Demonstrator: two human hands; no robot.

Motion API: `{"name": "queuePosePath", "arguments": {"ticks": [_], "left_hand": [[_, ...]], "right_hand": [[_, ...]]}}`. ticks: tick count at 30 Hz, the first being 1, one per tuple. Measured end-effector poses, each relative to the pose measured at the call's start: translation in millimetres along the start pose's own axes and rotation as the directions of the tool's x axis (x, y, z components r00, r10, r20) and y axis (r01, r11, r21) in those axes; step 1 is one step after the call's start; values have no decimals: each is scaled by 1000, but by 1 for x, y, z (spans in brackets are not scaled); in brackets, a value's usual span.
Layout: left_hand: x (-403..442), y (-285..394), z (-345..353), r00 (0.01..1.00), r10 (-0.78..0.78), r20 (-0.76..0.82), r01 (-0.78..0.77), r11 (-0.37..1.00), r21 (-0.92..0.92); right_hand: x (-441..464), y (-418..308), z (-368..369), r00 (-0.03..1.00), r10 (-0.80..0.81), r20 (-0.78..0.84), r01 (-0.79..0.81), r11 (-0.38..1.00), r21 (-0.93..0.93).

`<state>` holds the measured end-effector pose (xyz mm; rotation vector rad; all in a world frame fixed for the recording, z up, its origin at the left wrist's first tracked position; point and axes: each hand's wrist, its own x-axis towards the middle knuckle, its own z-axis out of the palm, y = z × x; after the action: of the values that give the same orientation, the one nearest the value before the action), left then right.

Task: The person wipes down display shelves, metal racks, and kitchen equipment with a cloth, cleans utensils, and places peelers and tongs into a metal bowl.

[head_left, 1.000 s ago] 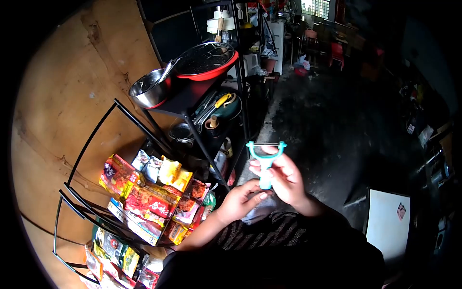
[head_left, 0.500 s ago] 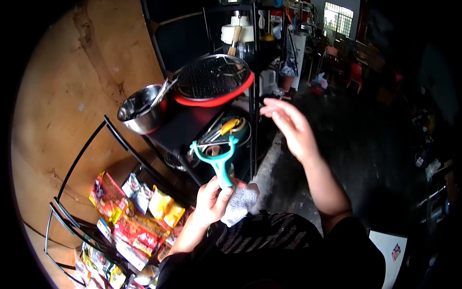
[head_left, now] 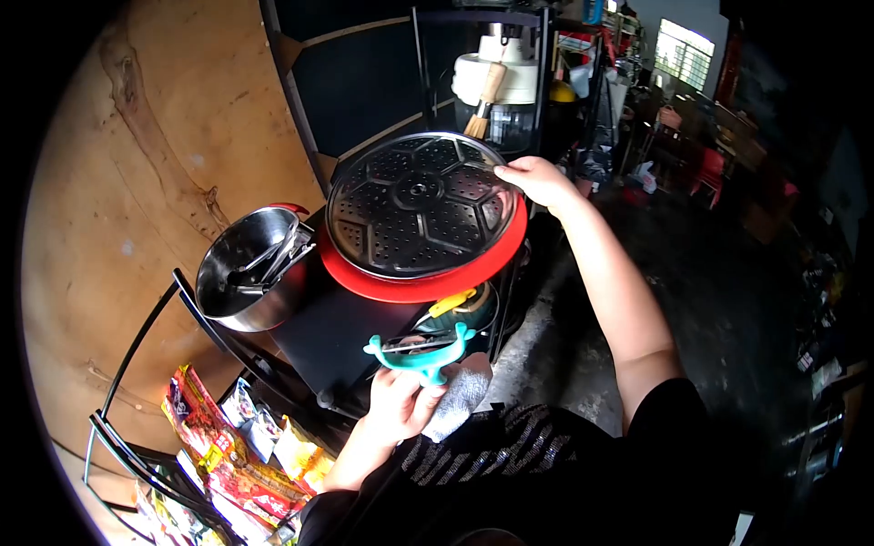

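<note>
My left hand is closed round the handle of a teal peeler, whose blade end points up, and a grey cloth hangs beside it. At the right edge of a round perforated metal steamer tray, my right hand pinches the rim between thumb and fingers. The tray lies tilted over a red basin on a black shelf. Left of the basin stands a steel bowl with metal utensils inside.
Colourful food packets fill a black rack at the lower left. Behind the tray are a wooden-handled brush and a white appliance. A yellow-handled tool lies below the basin. A wooden panel stands at left.
My right hand has left the peeler and moved up to the tray's rim. The peeler stays in my left hand, now lower left. The view has shifted, and the shelf appears nearer.
</note>
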<state>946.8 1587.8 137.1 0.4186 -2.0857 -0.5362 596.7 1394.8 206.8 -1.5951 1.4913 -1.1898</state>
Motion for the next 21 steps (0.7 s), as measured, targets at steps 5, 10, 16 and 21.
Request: {"name": "queuePosePath", "arguments": {"ticks": [5, 10, 16, 21], "left_hand": [[-2, 0, 0, 991, -71, -110, 87, 985, 148], [-5, 11, 12, 919, -263, -293, 286, 958, 37], [7, 24, 32, 850, -286, -443, 330, 944, 23], [36, 46, 29, 757, -321, -570, 316, 942, -112]], "right_hand": [[22, 4, -8, 995, -87, 56, 77, 985, 154], [45, -25, -15, 999, 37, -36, -9, 813, 582], [86, -32, -20, 996, -52, -67, 84, 709, 700], [64, -63, -21, 987, -81, -138, 159, 546, 823]]}}
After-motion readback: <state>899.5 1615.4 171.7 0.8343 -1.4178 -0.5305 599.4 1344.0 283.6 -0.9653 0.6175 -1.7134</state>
